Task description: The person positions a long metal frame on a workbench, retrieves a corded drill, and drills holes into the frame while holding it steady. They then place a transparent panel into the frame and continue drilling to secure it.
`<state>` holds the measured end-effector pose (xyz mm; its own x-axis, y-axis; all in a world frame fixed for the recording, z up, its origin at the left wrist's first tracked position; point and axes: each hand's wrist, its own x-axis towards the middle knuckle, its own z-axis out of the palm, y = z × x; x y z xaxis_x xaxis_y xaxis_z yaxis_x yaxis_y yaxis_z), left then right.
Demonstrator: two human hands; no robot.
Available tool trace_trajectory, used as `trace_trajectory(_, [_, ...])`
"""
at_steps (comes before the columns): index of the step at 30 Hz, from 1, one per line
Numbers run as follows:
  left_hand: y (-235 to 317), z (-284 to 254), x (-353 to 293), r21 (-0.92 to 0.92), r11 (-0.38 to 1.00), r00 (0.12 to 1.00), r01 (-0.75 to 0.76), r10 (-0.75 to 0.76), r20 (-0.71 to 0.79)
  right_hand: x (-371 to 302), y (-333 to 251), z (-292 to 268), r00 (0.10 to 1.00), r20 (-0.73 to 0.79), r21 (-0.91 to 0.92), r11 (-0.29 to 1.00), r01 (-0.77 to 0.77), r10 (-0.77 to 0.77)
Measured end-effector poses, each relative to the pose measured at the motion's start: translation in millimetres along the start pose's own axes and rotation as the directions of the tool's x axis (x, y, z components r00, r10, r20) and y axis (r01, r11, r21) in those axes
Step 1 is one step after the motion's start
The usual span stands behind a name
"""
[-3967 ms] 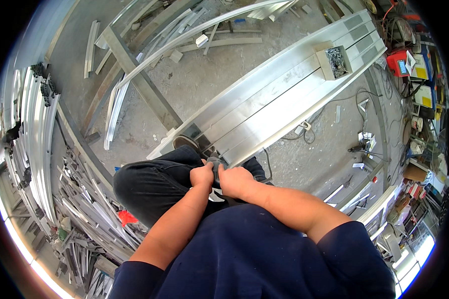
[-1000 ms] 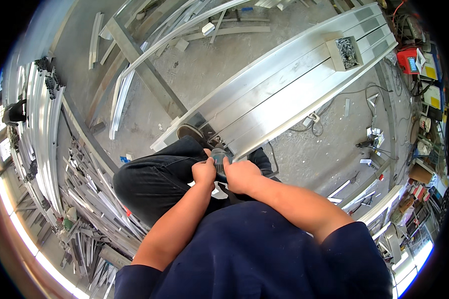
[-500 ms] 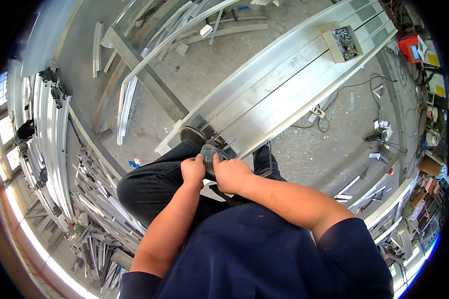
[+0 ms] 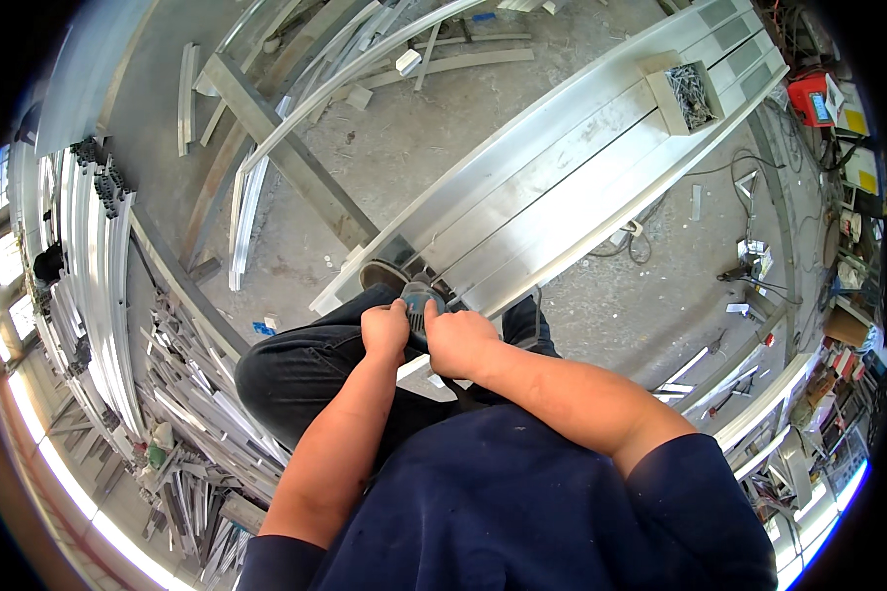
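Both of my hands are closed round a dark blue-grey power drill (image 4: 420, 299) held in front of my knees. My left hand (image 4: 385, 330) grips its left side, and my right hand (image 4: 458, 343) wraps the rear and handle on the right, thumb along the body. The drill's front points away from me at the near end of a long silvery metal panel (image 4: 552, 167). Its tip is hidden behind the body, so I cannot tell whether it touches the metal. My shoe (image 4: 384, 274) rests beside that end.
An open box of screws (image 4: 687, 97) stands on the panel's far part. A grey metal beam (image 4: 291, 153) runs along the floor at left, near stacked metal profiles (image 4: 108, 286) and scattered offcuts (image 4: 202, 404). A cable (image 4: 641, 246) lies on the floor right of the panel.
The drill looks slightly more upright and foreshortened, with its front nearer my hands. Both hands keep their grip, and the view has shifted a little.
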<state>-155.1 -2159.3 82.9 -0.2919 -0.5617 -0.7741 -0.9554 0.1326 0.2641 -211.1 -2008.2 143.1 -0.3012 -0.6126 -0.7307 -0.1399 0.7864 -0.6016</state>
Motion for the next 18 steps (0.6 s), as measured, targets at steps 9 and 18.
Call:
trace_trajectory(9, [9, 1, 13, 0.283, 0.958, 0.999, -0.042, 0.044, -0.002, 10, -6, -2, 1.0, -0.011, -0.002, 1.0, -0.026, 0.026])
trace_trajectory(18, [22, -4, 11, 0.37, 0.927, 0.998, -0.057, 0.059, 0.007, 11, -15, -4, 0.999, -0.018, 0.005, 0.999, -0.047, 0.047])
